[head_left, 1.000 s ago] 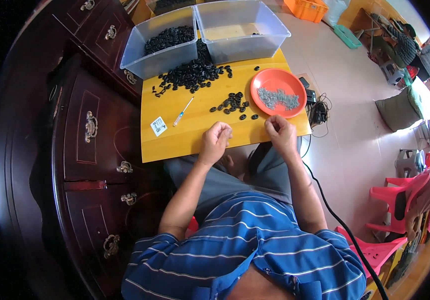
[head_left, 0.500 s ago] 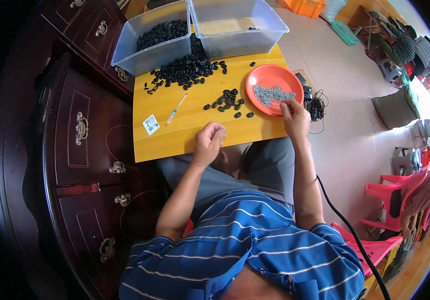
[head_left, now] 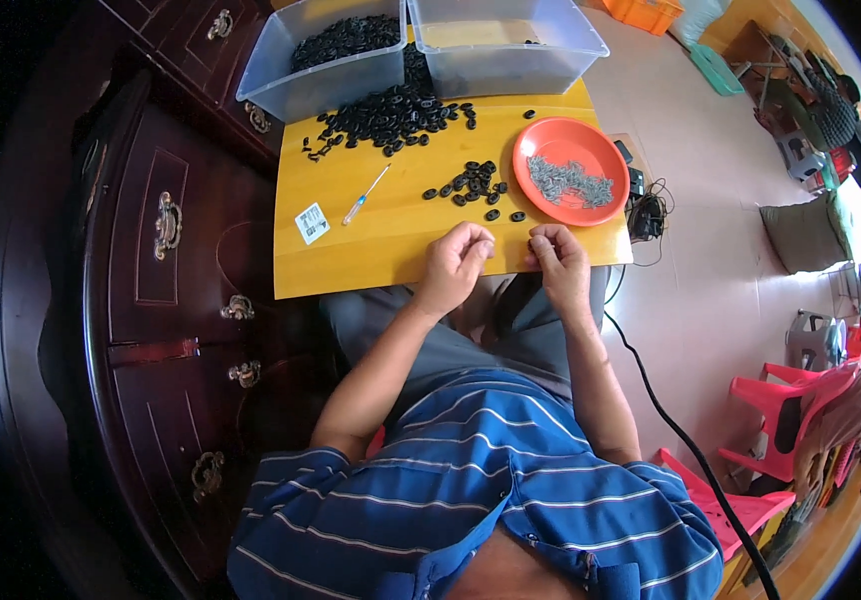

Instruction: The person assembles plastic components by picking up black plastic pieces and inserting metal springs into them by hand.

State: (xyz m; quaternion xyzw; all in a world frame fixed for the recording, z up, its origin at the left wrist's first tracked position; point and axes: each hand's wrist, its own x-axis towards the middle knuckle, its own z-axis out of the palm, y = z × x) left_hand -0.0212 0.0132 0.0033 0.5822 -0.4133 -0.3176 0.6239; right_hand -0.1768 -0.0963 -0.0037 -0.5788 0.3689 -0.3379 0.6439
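My left hand (head_left: 459,266) is closed over the table's near edge, thumb against curled fingers; whatever it holds is hidden. Close to its right, my right hand (head_left: 562,268) has thumb and fingertips pressed together, with a tiny dark spot at the tips too small to name. Just beyond both hands lies a small group of black oval parts (head_left: 474,181). To the right of that group, a round orange-red plate (head_left: 568,130) holds a heap of small grey metal pieces (head_left: 573,184).
A larger pile of black parts (head_left: 391,118) spreads before two clear plastic bins (head_left: 323,85) (head_left: 506,70). A thin screwdriver (head_left: 365,196) and a white label (head_left: 312,223) lie at left on the yellow table (head_left: 391,262). Dark drawers (head_left: 166,300) stand alongside. A black cable (head_left: 686,440) runs at right.
My right hand has left the plate's near rim and come left, close to my left hand. The left hand has shifted slightly right and up. The whole view has shifted a little.
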